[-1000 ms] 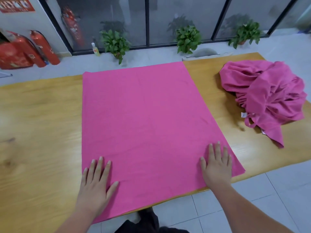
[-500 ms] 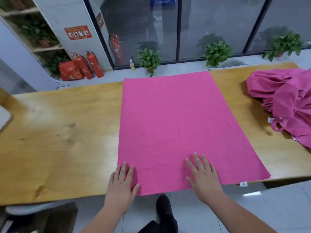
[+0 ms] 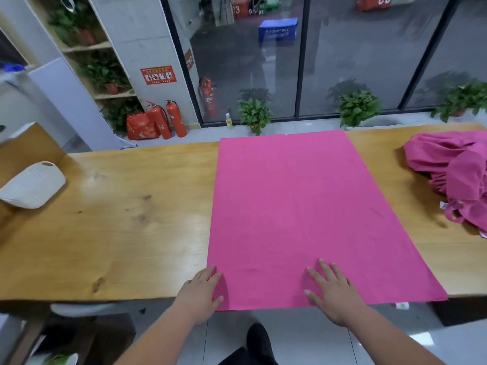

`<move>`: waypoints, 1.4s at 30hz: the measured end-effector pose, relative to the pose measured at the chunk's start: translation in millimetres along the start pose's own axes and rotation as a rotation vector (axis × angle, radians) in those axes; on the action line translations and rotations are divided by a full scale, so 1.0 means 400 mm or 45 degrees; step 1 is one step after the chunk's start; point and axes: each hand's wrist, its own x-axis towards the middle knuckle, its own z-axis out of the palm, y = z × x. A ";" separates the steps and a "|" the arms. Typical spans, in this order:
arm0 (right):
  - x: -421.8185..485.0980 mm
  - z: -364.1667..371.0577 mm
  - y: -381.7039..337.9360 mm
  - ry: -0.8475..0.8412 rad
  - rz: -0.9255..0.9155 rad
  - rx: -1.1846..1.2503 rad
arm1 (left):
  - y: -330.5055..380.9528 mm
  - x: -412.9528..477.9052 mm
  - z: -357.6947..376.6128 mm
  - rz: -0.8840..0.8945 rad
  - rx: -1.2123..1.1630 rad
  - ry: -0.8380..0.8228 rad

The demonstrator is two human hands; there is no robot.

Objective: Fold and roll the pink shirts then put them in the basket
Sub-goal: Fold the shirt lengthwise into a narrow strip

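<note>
Left hand point(image 3: 201, 293) and right hand point(image 3: 333, 295) press flat, fingers spread, on the smooth rectangular pink shirt point(image 3: 303, 214); glossy wooden table point(image 3: 110, 219)

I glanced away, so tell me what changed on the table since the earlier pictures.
The right hand slid left along the near edge of the flat pink shirt, away from its right corner; the left hand shifted to the left corner. Both lie flat, gripping nothing. The view swung left, bringing the white basket into sight. The shirt stayed spread on the table, the crumpled pink pile unmoved.
</note>
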 end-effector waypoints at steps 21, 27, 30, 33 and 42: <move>0.219 -0.019 -0.630 0.173 0.090 0.018 | -0.325 0.342 -0.132 0.737 0.084 0.314; 0.269 -0.034 -0.721 0.165 0.114 0.142 | -0.358 0.543 -0.259 0.621 0.170 0.244; 0.289 -0.021 -0.751 0.098 0.247 0.158 | -0.368 0.646 -0.293 0.582 0.203 0.218; 0.320 -0.043 -0.766 0.242 0.299 0.233 | -0.359 0.726 -0.340 0.605 0.208 0.236; 0.365 -0.026 -0.805 0.349 0.397 0.409 | -0.413 0.828 -0.341 0.477 0.220 0.153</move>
